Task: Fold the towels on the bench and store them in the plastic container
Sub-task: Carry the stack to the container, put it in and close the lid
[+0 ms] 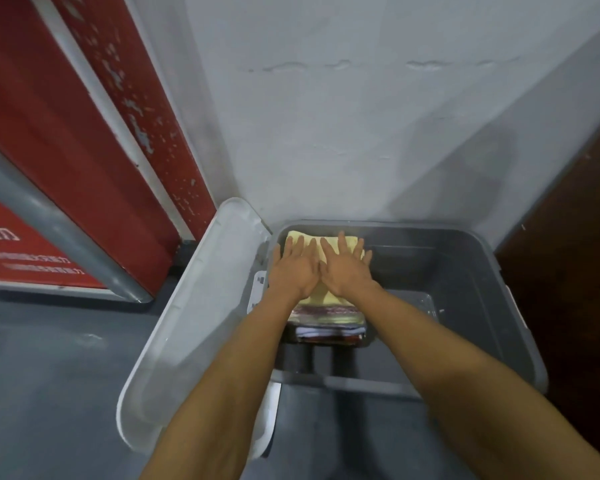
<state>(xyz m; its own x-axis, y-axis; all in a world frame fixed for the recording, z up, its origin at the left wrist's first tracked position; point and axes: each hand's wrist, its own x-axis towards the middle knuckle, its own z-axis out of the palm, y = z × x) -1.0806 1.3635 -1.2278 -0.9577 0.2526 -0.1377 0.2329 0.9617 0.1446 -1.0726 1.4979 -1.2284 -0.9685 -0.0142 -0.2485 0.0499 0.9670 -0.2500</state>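
Grey plastic container (465,306), lid (194,306) open at its left edge: towels being stowed.
Stack (328,327) of folded towels in the container's far-left corner, yellow towel (326,296) on top; left hand (293,268) and right hand (345,268) press it flat, fingers straight and spread. Judged: stowing step; next calls for lifting both hands clear without disturbing the stack.
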